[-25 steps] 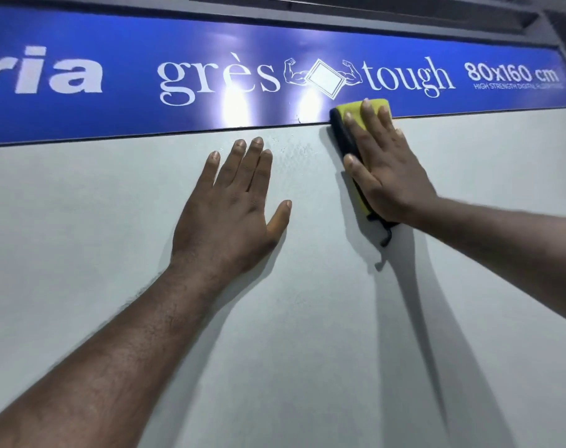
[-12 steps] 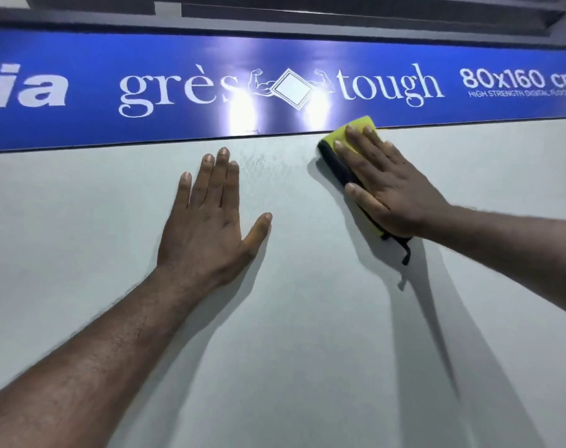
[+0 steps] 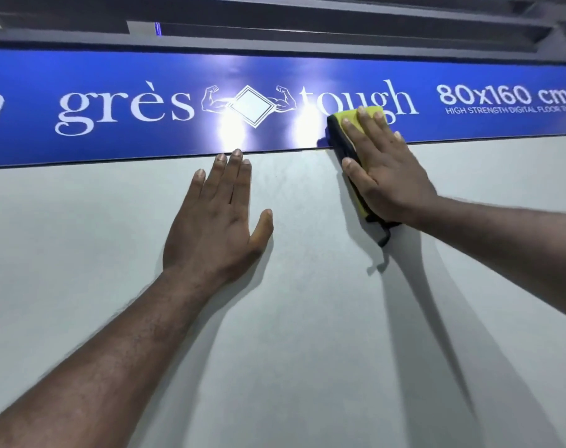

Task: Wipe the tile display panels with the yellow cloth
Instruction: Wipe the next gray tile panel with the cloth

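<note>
A large pale grey tile panel (image 3: 81,270) fills most of the view. Above it runs a glossy blue sign strip (image 3: 130,76) with white lettering. My right hand (image 3: 385,169) presses flat, fingers straight, on a folded yellow cloth (image 3: 346,116) with a dark edge. The cloth lies across the seam between panel and strip, its top over the letters. My left hand (image 3: 217,218) rests flat on the grey panel, fingertips at the strip's lower edge. A dark loop of the cloth hangs below my right palm.
Dark grey frame rails (image 3: 307,30) run above the blue strip. Two bright light reflections (image 3: 233,130) glare on the strip near the logo. The grey panel stretches on to the left, right and below.
My right hand has slid the cloth up from the panel's top edge onto the blue strip. My left hand has moved up, its fingertips now at the seam.
</note>
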The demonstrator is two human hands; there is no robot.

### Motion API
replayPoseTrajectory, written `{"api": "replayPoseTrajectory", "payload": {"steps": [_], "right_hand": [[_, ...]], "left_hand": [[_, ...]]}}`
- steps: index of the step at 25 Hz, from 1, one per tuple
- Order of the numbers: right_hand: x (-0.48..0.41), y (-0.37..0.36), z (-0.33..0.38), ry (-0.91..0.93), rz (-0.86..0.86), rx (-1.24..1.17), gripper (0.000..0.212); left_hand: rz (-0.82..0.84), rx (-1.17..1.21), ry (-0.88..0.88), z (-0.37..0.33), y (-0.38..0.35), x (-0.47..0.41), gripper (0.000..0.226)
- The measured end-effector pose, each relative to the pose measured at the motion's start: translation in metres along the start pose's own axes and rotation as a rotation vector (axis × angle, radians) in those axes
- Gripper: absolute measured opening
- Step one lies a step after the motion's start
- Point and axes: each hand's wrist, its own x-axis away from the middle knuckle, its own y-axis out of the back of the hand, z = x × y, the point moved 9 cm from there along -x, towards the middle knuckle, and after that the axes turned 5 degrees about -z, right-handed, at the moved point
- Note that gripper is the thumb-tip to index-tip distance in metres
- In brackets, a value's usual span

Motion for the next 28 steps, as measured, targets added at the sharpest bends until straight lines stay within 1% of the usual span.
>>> {"api": "replayPoseTrajectory", "payload": {"steps": [1, 2, 5, 6, 7, 9, 10, 11, 13, 14, 15, 16, 19, 20, 21, 23, 24, 25, 26, 28], "right_hand": [[0.0, -0.001, 0.001, -0.036, -0.013, -0.008, 0.064], [0.008, -0.002, 0.008, 0.001, -0.018, 0.007, 0.064], [0.049, -0.008, 0.017, 0.275, 0.013, 0.056, 0.065], [0.047, -0.005, 0.01, 0.276, 0.02, 0.058, 0.066], [0.035, -0.003, 0.001, 0.202, 0.015, 0.053, 0.066], [0.009, -0.001, -0.01, -0.052, -0.004, -0.004, 0.065], [0.003, -0.003, -0.006, -0.105, -0.015, -0.019, 0.064], [0.005, -0.005, 0.007, -0.072, -0.018, -0.013, 0.063], [0.03, -0.008, 0.031, 0.136, 0.002, 0.028, 0.063], [0.045, -0.009, 0.032, 0.227, 0.021, 0.046, 0.063], [0.054, -0.007, 0.021, 0.244, 0.035, 0.059, 0.064], [0.051, -0.003, 0.006, 0.192, 0.022, 0.068, 0.064], [0.016, 0.008, -0.032, -0.156, -0.041, 0.009, 0.066], [0.011, 0.005, -0.029, -0.18, -0.037, 0.001, 0.065], [0.015, 0.002, -0.017, -0.131, -0.027, 0.015, 0.065], [0.044, -0.006, 0.004, 0.092, 0.01, 0.053, 0.066], [0.06, -0.005, -0.003, 0.171, 0.025, 0.071, 0.066], [0.065, -0.001, -0.018, 0.184, 0.027, 0.08, 0.066], [0.059, 0.005, -0.037, 0.121, 0.022, 0.087, 0.066], [0.034, 0.016, -0.072, -0.119, -0.002, 0.018, 0.066]], "left_hand": [[-0.001, -0.006, 0.003, 0.001, 0.0, 0.001, 0.089], [-0.002, -0.009, 0.001, 0.001, -0.001, 0.001, 0.088], [-0.034, -0.015, -0.008, 0.0, -0.001, 0.002, 0.087], [-0.04, -0.015, -0.009, 0.0, -0.001, 0.002, 0.086], [-0.046, -0.014, -0.01, 0.0, -0.002, 0.003, 0.086], [-0.058, -0.012, -0.011, -0.002, -0.001, 0.005, 0.086], [-0.065, -0.009, -0.008, -0.002, -0.001, 0.005, 0.086], [-0.077, -0.007, -0.007, -0.001, 0.0, 0.004, 0.085], [-0.107, -0.006, -0.021, -0.002, 0.0, 0.002, 0.084], [-0.115, -0.009, -0.028, -0.001, 0.0, 0.003, 0.084], [-0.115, -0.012, -0.036, -0.001, -0.001, 0.004, 0.084], [-0.116, -0.016, -0.039, -0.001, -0.002, 0.005, 0.083], [-0.12, -0.017, -0.032, 0.0, -0.002, 0.004, 0.083], [-0.111, -0.019, -0.033, -0.001, -0.003, 0.003, 0.084], [-0.103, -0.022, -0.035, 0.0, -0.004, 0.003, 0.086], [-0.088, -0.028, -0.043, -0.001, -0.005, 0.004, 0.091], [-0.08, -0.038, -0.046, -0.002, -0.004, 0.004, 0.092], [-0.075, -0.048, -0.047, -0.001, -0.004, 0.005, 0.092], [-0.076, -0.055, -0.049, 0.0, -0.003, 0.005, 0.092], [-0.069, -0.044, -0.076, -0.008, -0.002, 0.0, 0.095]]}}
